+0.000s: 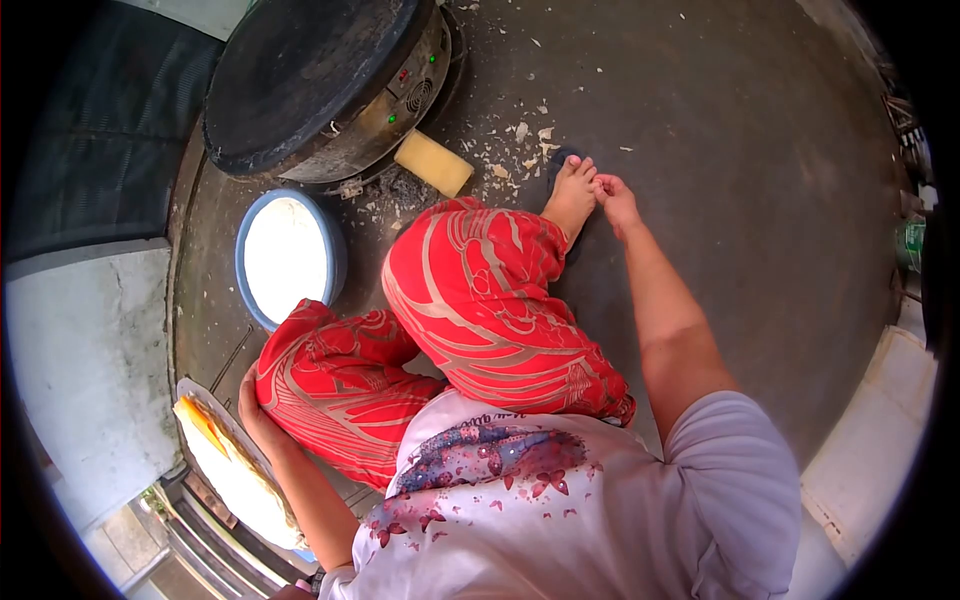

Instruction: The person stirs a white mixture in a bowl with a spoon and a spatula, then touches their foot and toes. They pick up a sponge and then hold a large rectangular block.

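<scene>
While the right hand (617,200) pinches at the toes of the bare foot (572,195) on the floor, the left hand (255,410) rests open against the red trouser knee (330,385); freeing whatever clings there seems next.

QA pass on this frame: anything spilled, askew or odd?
Yes: pale flakes and crumbs are scattered over the dark ground beside the yellow rectangular block and the round black griddle. The right hand touches the bare foot's toes.
</scene>
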A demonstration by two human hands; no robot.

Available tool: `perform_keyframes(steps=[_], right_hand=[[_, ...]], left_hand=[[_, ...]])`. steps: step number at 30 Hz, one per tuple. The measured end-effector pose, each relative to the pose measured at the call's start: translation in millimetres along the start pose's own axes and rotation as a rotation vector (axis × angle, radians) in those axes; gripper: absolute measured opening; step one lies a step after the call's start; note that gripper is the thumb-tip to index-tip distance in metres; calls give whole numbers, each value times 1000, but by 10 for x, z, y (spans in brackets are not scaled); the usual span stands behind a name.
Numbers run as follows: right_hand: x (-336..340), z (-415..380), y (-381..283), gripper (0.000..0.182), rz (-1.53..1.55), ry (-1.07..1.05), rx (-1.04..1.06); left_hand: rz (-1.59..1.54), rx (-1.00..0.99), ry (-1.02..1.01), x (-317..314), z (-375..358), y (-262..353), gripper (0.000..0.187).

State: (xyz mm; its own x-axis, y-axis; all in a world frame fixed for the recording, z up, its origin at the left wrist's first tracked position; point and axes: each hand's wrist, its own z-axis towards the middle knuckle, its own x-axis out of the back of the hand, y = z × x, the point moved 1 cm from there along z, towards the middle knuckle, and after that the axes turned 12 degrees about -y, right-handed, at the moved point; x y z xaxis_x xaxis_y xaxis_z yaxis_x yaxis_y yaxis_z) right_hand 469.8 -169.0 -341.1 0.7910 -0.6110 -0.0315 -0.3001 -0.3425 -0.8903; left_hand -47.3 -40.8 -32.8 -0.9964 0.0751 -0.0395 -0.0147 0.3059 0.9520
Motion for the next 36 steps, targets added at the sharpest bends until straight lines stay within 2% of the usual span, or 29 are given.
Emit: perform_keyframes(steps=[9,11,15,18,20,21,23,29,36], right_hand=[[-45,-21,-47,34,-5,-20,-46],[-79,-29,-96,37,-44,36,10],[-55,48,-169,40,-86,5,79],[-43,108,-234,37,-127,-14,122],[-46,119,-297,30,-358,30,169],[-63,109,-322,30,-358,30,169],[-104,77,-378,24,-494,154,213],[-144,30,-422,17,-603,288,221],[-126,68,-445,20,-676,264,213]], left_hand=[[17,-3,25,-10,8,0,37],[23,-6,45,-6,7,0,37],[4,3,20,37,23,-22,36],[3,6,22,9,19,-10,37],[1,7,18,-16,8,-4,37],[-3,6,20,-22,5,-3,37],[-7,5,23,-17,6,-4,37],[18,-1,41,23,27,-23,37],[-6,8,9,12,21,-19,37]])
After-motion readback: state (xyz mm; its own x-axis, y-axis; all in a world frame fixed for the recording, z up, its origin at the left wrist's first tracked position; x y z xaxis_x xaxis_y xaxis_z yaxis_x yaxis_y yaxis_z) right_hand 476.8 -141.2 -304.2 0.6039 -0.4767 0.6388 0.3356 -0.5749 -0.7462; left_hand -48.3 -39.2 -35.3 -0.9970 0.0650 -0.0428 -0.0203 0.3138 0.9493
